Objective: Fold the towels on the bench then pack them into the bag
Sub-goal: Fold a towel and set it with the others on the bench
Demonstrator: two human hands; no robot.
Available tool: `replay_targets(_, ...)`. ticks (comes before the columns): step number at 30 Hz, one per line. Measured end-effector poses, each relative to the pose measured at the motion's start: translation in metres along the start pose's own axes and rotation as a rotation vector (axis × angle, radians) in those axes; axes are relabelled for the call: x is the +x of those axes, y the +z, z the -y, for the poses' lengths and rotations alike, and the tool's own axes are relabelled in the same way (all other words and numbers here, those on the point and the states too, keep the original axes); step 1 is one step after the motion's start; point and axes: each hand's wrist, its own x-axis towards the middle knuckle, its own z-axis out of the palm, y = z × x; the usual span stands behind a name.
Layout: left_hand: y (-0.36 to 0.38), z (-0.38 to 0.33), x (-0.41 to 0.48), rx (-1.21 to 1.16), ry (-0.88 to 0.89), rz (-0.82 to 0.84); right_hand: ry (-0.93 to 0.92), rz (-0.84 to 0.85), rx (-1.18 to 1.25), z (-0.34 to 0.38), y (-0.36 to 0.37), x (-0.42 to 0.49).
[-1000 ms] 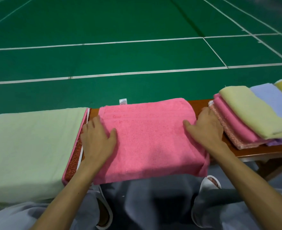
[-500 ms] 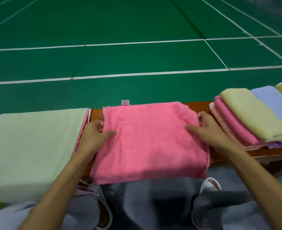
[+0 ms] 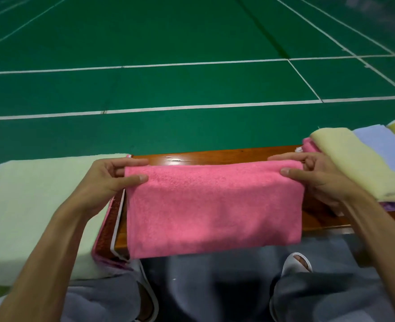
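Though the green court floor (image 3: 192,84) fills most of the view, the work sits on the wooden bench (image 3: 215,156) that runs left to right in front of the person. A broad pale green towel (image 3: 29,217) covers the bench's left end, with a pink-edged layer showing under its right side. Next in size is the pink towel (image 3: 212,205), at the middle of the bench. Its far edge is raised off the wood, and its near part drapes over the bench's front edge toward the knees.

On the right lies a fanned pile topped by a yellow-green towel (image 3: 354,163) and a lavender towel (image 3: 382,145). No bag can be picked out for certain.

The left hand (image 3: 106,180) pinches the pink towel's far left corner, and the right hand (image 3: 315,177) pinches the far right one. On each, the thumb lies on top and the fingers curl behind the edge.

The towel's long axis spans straight between the two hands, and all its loose cloth hangs on the person's side of the fingers. Neither hand is nearer (each already owns its end). The next fold probably brings one corner across to the other, or lays the held edge down over the draped part.
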Motion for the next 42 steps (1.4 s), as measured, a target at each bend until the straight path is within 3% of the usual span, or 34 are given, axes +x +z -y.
replay_targets(7,-0.002,-0.026,-0.007,0.308,0.074,0.02,-0.146,0.033,-0.093,0.033,-0.001,-0.007)
replay_targets(13,0.001,-0.033,-0.005,0.72,0.197,-0.115,-0.22,0.01,-0.545,0.041,-0.005,0.001)
replay_targets(17,0.004,-0.036,-0.001,0.693,0.249,-0.171,-0.29,-0.081,-0.58,0.042,-0.005,0.014)
replay_targets(24,0.008,-0.058,0.005,0.451,0.498,-0.333,-0.455,-0.311,-0.205,0.054,-0.003,0.032)
replay_targets(28,0.004,-0.056,-0.01,0.474,0.596,-0.319,-0.502,-0.292,-0.2,0.058,-0.007,0.016)
replay_targets(32,0.001,-0.034,-0.028,0.607,0.42,-0.085,-0.3,-0.071,-0.398,0.034,-0.022,-0.003)
replay_targets(35,0.009,-0.022,-0.036,0.744,0.073,0.226,0.068,0.276,-0.577,0.009,-0.035,-0.008)
replay_targets(37,0.015,-0.018,-0.037,0.705,-0.102,0.334,0.225,0.371,-0.644,0.004,-0.039,-0.01)
replay_targets(39,0.016,-0.012,-0.028,0.708,-0.119,0.159,0.256,0.301,-0.694,0.004,-0.039,-0.008)
replay_targets(42,0.007,0.009,-0.009,0.858,-0.233,-0.215,0.211,-0.023,-0.896,-0.004,-0.027,0.004)
